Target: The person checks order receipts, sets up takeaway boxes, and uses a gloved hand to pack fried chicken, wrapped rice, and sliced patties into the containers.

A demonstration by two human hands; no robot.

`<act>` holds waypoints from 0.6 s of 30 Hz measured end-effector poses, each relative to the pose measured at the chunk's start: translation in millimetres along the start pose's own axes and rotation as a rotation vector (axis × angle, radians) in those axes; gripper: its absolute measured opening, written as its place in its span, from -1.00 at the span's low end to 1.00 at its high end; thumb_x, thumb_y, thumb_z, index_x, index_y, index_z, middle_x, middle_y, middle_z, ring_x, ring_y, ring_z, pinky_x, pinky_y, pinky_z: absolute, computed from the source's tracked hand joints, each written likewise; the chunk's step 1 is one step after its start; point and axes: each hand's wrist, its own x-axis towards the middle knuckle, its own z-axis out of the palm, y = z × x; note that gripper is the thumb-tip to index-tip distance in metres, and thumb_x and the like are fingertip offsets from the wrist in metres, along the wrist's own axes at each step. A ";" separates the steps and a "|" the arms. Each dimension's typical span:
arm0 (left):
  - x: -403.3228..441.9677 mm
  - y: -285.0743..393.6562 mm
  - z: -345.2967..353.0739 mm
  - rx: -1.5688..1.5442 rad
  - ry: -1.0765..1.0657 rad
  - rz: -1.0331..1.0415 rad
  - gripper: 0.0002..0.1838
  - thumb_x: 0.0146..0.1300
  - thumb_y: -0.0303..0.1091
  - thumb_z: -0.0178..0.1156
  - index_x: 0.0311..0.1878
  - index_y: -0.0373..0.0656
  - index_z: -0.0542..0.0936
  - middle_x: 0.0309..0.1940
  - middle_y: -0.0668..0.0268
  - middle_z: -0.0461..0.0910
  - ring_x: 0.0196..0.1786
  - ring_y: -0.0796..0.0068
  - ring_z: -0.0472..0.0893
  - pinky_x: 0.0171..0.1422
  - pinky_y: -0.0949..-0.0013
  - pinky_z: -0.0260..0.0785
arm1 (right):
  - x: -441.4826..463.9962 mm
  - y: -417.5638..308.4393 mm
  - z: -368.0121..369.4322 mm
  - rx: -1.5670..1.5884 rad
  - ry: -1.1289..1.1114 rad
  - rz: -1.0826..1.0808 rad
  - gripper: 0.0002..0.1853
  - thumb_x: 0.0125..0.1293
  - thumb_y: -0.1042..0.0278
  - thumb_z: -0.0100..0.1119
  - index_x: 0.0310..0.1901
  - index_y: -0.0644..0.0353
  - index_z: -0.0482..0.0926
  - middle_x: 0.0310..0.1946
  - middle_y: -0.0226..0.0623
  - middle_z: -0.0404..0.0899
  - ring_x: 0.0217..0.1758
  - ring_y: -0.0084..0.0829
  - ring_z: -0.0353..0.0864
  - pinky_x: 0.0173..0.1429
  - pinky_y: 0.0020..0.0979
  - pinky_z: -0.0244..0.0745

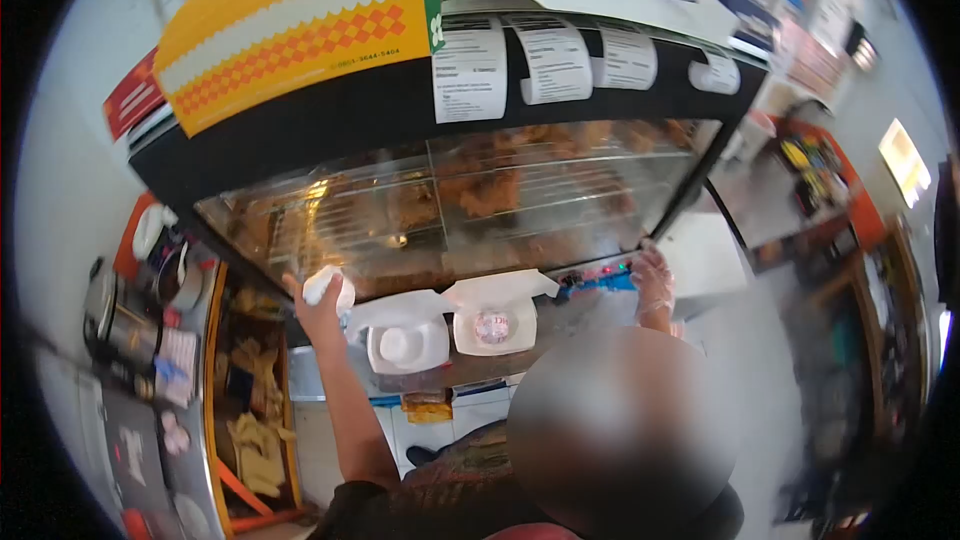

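My left hand (pixel 318 315) is closed around a small white rounded thing (pixel 328 286) at the lower left corner of the glass display case; its kind is not clear. My right hand (pixel 655 285), in a clear plastic glove, is at the case's lower right corner. Its fingers stretch upward, with nothing visible in them. Between the hands stand two open white takeaway boxes. The left box (pixel 430 348) holds a white round thing (pixel 400 346). The right box (pixel 515 340) holds a round wrapped packet (pixel 492 326) with red print.
Fried pieces of food (pixel 480 190) lie on racks inside the display case (pixel 300 145). Paper slips (pixel 470 70) hang on its top edge beside a yellow carton (pixel 300 30). A pot (pixel 180 280) stands at left. A blurred round area covers the lower middle.
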 end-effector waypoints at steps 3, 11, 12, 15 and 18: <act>-18.9 -10.5 -2.6 -0.002 0.117 0.039 -0.16 0.08 -0.44 0.45 0.44 -0.23 0.28 0.11 0.19 0.49 0.07 0.39 0.52 0.18 0.35 0.42 | 48.8 -19.9 26.3 -0.056 0.071 -0.136 -0.39 0.18 0.47 0.16 0.33 0.16 0.37 -0.15 -0.37 0.57 -0.26 -0.58 0.54 -0.23 -0.55 0.46; -137.6 -60.6 -22.5 -0.099 -0.049 -0.092 -0.39 0.10 -0.57 0.36 0.26 -0.28 0.44 0.09 0.21 0.54 0.07 0.37 0.55 0.17 0.31 0.45 | 54.0 -47.8 59.5 -0.635 0.300 -0.070 -0.27 0.01 0.43 0.11 0.36 0.08 0.40 -0.05 -0.16 0.60 -0.04 -0.32 0.58 0.06 -0.31 0.47; -152.4 -61.8 -22.6 -0.119 -0.051 -0.174 -0.41 0.08 -0.56 0.36 0.23 -0.30 0.45 0.08 0.21 0.55 0.07 0.36 0.56 0.18 0.28 0.45 | 52.0 -36.7 63.6 -0.128 0.137 -0.165 -0.25 -0.01 0.55 0.07 0.36 0.08 0.39 -0.08 -0.18 0.59 -0.02 -0.31 0.58 0.12 -0.30 0.46; -181.6 -94.8 -31.7 -0.185 -0.050 -0.254 -0.40 0.05 -0.51 0.39 0.20 -0.32 0.45 0.07 0.16 0.55 0.04 0.32 0.58 0.18 0.23 0.45 | 31.6 -45.4 77.8 -0.168 0.290 -0.029 -0.23 -0.02 0.64 0.05 0.36 0.12 0.36 -0.09 -0.21 0.59 0.00 -0.31 0.57 0.17 -0.29 0.45; -199.4 -102.2 -34.1 -0.190 -0.069 -0.277 -0.35 0.02 -0.47 0.42 0.22 -0.33 0.43 0.06 0.14 0.56 0.03 0.32 0.59 0.18 0.23 0.44 | 32.6 -42.7 80.5 -0.292 0.302 -0.054 -0.09 -0.04 0.59 0.09 0.48 0.18 0.16 -0.13 -0.20 0.63 -0.07 -0.34 0.58 0.16 -0.37 0.39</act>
